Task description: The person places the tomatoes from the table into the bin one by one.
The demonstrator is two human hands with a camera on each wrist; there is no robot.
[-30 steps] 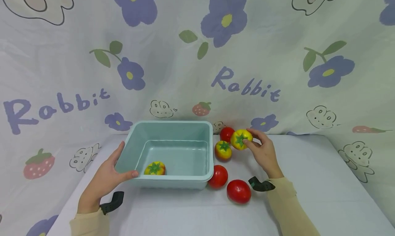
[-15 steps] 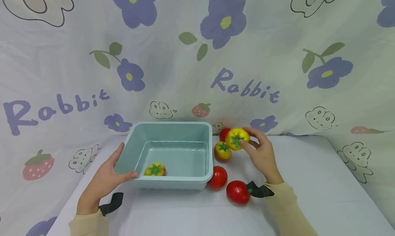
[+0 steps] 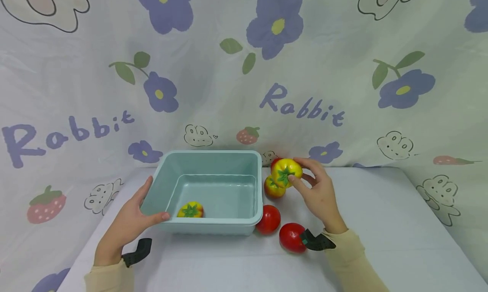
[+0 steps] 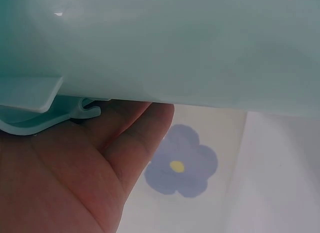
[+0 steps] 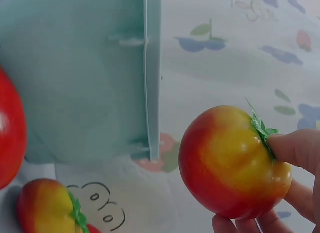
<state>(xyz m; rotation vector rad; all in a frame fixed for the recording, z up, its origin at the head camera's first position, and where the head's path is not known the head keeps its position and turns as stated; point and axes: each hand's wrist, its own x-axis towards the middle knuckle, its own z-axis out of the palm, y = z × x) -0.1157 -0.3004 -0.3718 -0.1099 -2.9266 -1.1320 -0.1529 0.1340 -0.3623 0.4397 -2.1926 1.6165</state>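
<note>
My right hand pinches a yellow-and-red tomato with a green leafy top, thumb beside the leaves and fingers curled under it in the right wrist view. The tomato is held up right of the pale blue-green plastic bin, overlapping a smaller yellow-and-red tomato and a mostly hidden red one. At the bin's left end, my left hand grips it, thumb on the front rim and fingers along the side wall. Inside the bin, near the front left, lies another yellow-and-red tomato.
Two smooth red tomatoes, one against the bin's right front corner and one nearer the front, lie on the white table. A printed cloth hangs behind.
My right hand has carried the tomato leftward, closer to the bin, and it now covers more of the red tomato at the back. My left hand and the bin stay put.
</note>
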